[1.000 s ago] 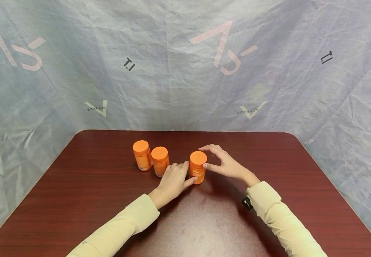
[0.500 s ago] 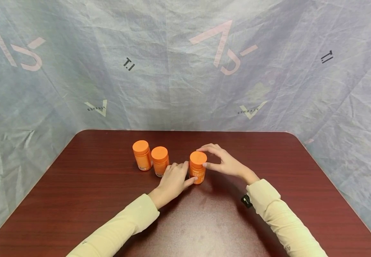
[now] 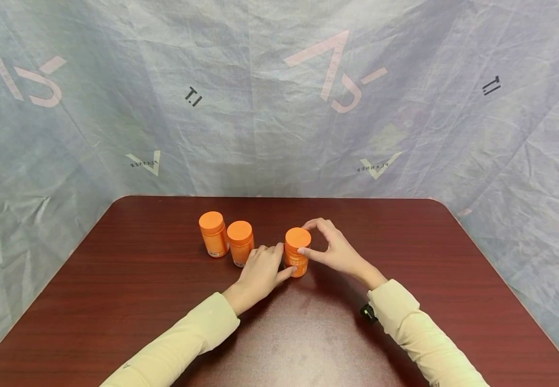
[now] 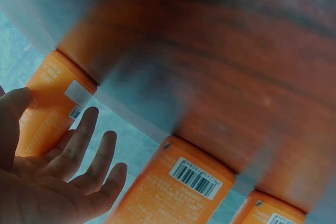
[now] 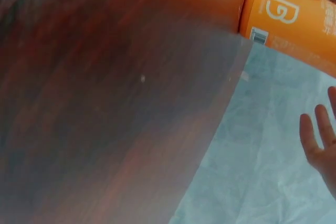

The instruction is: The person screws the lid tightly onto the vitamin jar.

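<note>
An orange pill bottle [image 3: 295, 264] stands upright on the table, with its lid [image 3: 298, 237] on top. My left hand [image 3: 260, 277] grips its lower body from the left, the thumb across the front. In the left wrist view the left hand [image 4: 58, 182] has its thumb and index finger around the bottle [image 4: 44, 111], while the other fingers stay apart from it. My right hand [image 3: 339, 252] holds the lid, thumb at the front rim and index finger curled behind. In the right wrist view the bottle [image 5: 286, 24] is partly cut off by the frame.
Two similar orange bottles, a nearer one [image 3: 241, 247] and a farther one [image 3: 214, 236], stand upright left of my left hand. The dark red wooden table [image 3: 139, 312] ends at a grey printed cloth [image 3: 260, 134] hanging behind it.
My right hand has turned around the lid: the thumb has slid left across the front rim and the fingers behind have drawn back right. The left hand and the bottles stay put.
</note>
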{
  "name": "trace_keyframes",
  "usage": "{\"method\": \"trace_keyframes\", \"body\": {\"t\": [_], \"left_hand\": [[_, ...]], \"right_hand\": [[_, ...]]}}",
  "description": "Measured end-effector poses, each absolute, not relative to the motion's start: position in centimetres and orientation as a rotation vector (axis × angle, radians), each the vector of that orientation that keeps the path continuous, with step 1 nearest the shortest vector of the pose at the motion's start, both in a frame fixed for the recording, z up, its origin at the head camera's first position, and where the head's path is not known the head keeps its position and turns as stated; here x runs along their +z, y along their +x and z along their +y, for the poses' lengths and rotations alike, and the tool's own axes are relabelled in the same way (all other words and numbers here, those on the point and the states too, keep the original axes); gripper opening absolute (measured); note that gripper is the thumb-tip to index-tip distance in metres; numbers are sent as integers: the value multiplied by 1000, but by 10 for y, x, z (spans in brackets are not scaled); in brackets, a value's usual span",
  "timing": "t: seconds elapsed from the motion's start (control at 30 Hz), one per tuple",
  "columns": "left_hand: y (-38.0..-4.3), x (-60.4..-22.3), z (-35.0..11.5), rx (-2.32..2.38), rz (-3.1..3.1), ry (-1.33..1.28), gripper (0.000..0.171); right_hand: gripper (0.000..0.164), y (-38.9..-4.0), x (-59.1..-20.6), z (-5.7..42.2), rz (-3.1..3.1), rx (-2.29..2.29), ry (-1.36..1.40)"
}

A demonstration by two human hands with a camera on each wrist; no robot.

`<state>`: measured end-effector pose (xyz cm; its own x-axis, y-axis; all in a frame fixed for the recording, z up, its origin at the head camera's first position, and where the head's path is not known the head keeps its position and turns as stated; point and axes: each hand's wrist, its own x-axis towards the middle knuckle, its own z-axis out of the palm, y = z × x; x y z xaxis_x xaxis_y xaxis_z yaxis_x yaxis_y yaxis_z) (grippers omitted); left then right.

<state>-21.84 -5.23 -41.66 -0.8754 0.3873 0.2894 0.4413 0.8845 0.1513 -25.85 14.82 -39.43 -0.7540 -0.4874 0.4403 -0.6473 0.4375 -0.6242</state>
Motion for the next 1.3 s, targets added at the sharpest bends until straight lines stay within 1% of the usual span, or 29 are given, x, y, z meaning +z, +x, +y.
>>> {"method": "trace_keyframes", "body": {"t": [0.2, 0.4, 0.57, 0.83, 1.0, 1.3], "left_hand": [[-218, -416, -53, -304, -2786, -624, 53], [-217, -416, -52, -303, -2787, -620, 54], [-217, -415, -53, -319, -2780, -623, 50], [-218, -415, -52, -322, -2791, -626, 49], [-218, -416, -52, -315, -2790, -628, 51], [-218, -416, -52, -314, -2796, -625, 50]], "right_hand": [[46, -257, -395, 149, -2540, 1162, 979], [48, -258, -389, 154, -2567, 1174, 1111], [49, -267, -389, 160, -2537, 1203, 1245], [48, -270, -387, 162, -2513, 1184, 1307], [46, -268, -385, 161, -2497, 1142, 1288], [45, -263, -390, 155, -2465, 1176, 1152]]}}
